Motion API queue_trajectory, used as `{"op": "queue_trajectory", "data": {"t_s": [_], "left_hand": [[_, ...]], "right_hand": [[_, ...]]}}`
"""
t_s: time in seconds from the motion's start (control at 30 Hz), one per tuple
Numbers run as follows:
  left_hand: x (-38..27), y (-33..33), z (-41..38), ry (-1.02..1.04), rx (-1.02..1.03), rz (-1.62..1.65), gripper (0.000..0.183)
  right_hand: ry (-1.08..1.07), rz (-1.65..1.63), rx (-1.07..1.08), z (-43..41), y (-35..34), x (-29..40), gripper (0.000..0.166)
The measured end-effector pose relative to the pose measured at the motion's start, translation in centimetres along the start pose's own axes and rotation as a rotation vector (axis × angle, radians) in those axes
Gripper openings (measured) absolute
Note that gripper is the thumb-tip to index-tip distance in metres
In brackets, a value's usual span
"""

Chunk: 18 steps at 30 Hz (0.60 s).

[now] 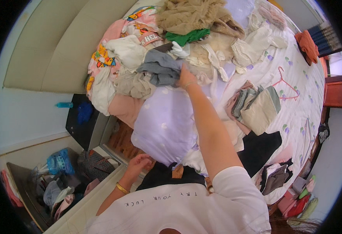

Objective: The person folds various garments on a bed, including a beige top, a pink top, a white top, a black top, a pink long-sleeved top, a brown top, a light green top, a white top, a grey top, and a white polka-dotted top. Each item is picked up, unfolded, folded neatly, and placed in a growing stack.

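Observation:
My right hand point(187, 77) reaches forward over the bed and grips the right edge of a crumpled grey-blue garment point(160, 68). My fingertips are partly hidden by the cloth. Low beside my waist, my left hand point(140, 163) holds nothing, its fingers loosely bent and apart. Between my arms bulges a lilac bedcover point(165, 125) with pale spots. Around the grey-blue garment lie a beige cloth point(136, 83), a white garment point(127, 51), a small white bundle point(179, 50) and a green cloth point(188, 36).
Folded clothes point(255, 105), black cloth point(260, 152) and a pink hanger point(286, 87) lie on the flowered sheet at right. Brown tulle point(191, 16) is heaped at the back. A padded headboard point(48, 44), black nightstand point(81, 122) and clothes-filled open drawer point(27, 187) stand left.

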<state>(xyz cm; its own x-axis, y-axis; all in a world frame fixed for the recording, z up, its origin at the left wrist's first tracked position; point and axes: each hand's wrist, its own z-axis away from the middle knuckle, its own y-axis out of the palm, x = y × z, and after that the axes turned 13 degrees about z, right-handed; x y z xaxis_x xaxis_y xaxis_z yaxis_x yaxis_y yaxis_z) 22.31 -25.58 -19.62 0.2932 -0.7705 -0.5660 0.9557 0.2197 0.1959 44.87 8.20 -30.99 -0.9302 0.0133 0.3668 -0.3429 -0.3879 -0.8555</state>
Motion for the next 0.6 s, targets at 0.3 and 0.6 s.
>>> {"op": "queue_trajectory", "data": {"t_s": [0.3,0.6], "left_hand": [[-2.0,-0.4,-3.2,0.198,0.031,-0.048,0.063],[-10.2,6.3,-4.1,0.358,0.384,0.174,0.042]], "right_hand": [[-0.027,-0.967,0.599,16.8,-2.0,2.0,0.033],[0.089,-1.396,0.401,24.8,-5.7,0.1,0.024]]}}
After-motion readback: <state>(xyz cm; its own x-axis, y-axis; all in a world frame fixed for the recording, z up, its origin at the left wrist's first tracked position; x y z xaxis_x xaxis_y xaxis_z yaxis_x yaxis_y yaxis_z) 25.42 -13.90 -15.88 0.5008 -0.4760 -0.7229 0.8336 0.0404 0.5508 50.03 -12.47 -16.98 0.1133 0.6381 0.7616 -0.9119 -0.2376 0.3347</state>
